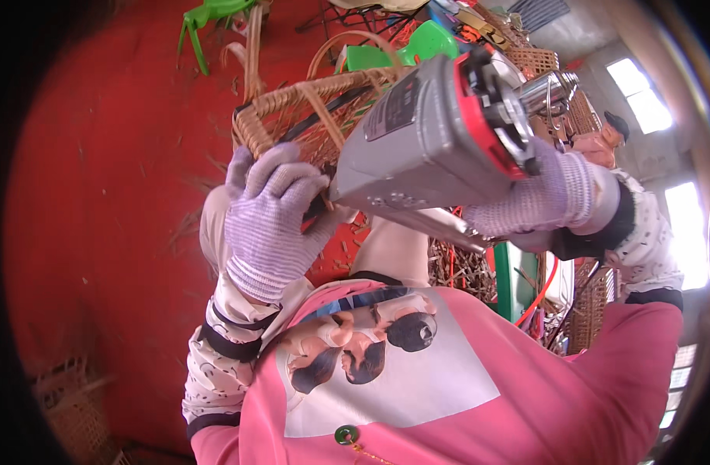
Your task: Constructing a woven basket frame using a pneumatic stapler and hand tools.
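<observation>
My left hand (274, 221), in a striped knit glove, grips the rim of a woven rattan basket (293, 116) held up in front of me. My right hand (545, 194), gloved the same way, is closed around the handle of a grey pneumatic nail gun (425, 147) with a red ring and a metal air fitting at its back. The gun's nose presses against the basket's edge just beside my left hand. The tip itself is hidden behind the glove. A pink apron covers my chest below.
Red floor (115, 194) littered with rattan scraps lies to the left. Green plastic chairs (208, 19) stand at the far side. Woven baskets (537, 62) are stacked at the upper right, and another person (603, 139) sits near them. An orange air hose (537, 298) hangs by a green post.
</observation>
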Demonstrator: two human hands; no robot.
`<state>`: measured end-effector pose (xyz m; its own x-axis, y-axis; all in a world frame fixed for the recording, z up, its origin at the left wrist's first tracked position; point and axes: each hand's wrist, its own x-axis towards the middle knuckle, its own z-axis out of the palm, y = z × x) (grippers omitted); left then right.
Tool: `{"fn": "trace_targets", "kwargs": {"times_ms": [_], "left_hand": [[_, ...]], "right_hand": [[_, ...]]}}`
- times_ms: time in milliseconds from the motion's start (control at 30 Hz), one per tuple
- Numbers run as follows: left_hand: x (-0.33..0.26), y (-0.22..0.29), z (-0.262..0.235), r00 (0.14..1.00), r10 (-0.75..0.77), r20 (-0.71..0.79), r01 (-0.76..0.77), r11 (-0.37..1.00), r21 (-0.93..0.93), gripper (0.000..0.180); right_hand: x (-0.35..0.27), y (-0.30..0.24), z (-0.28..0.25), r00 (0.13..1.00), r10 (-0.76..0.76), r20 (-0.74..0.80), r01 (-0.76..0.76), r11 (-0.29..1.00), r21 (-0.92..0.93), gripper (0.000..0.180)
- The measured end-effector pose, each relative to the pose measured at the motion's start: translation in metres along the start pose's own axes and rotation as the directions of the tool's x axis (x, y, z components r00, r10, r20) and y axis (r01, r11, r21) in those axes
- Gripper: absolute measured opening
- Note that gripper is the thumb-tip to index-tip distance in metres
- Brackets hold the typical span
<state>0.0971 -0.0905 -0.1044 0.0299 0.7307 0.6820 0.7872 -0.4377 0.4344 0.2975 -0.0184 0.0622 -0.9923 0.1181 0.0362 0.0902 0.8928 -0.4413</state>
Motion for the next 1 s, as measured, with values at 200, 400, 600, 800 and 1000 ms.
{"fn": "trace_targets", "kwargs": {"times_ms": [200, 400, 600, 800, 1000], "left_hand": [[0.015, 0.008, 0.000, 0.997, 0.074, 0.024, -0.075, 0.996, 0.058, 0.031], [0.028, 0.006, 0.003, 0.974, 0.177, 0.142, -0.203, 0.960, 0.193, 0.026], [0.027, 0.003, -0.008, 0.931, 0.188, 0.313, -0.265, 0.937, 0.226, 0.020], [0.031, -0.012, 0.005, 0.951, 0.190, 0.245, -0.224, 0.968, 0.116, 0.017], [0.045, -0.004, 0.002, 0.933, 0.201, 0.298, -0.269, 0.940, 0.209, 0.021]], "right_hand": [[-0.074, -0.020, 0.004, 0.550, 0.835, 0.031, -0.591, 0.363, 0.720, 0.029], [-0.230, 0.033, 0.053, 0.033, 0.979, -0.203, -0.674, 0.172, 0.719, 0.036], [-0.344, 0.101, 0.115, -0.400, 0.881, -0.252, -0.894, -0.313, 0.321, 0.054], [-0.385, 0.150, 0.127, -0.401, 0.866, -0.297, -0.892, -0.296, 0.341, 0.054], [-0.525, 0.126, 0.104, -0.555, 0.807, -0.203, -0.483, -0.114, 0.868, 0.044]]}}
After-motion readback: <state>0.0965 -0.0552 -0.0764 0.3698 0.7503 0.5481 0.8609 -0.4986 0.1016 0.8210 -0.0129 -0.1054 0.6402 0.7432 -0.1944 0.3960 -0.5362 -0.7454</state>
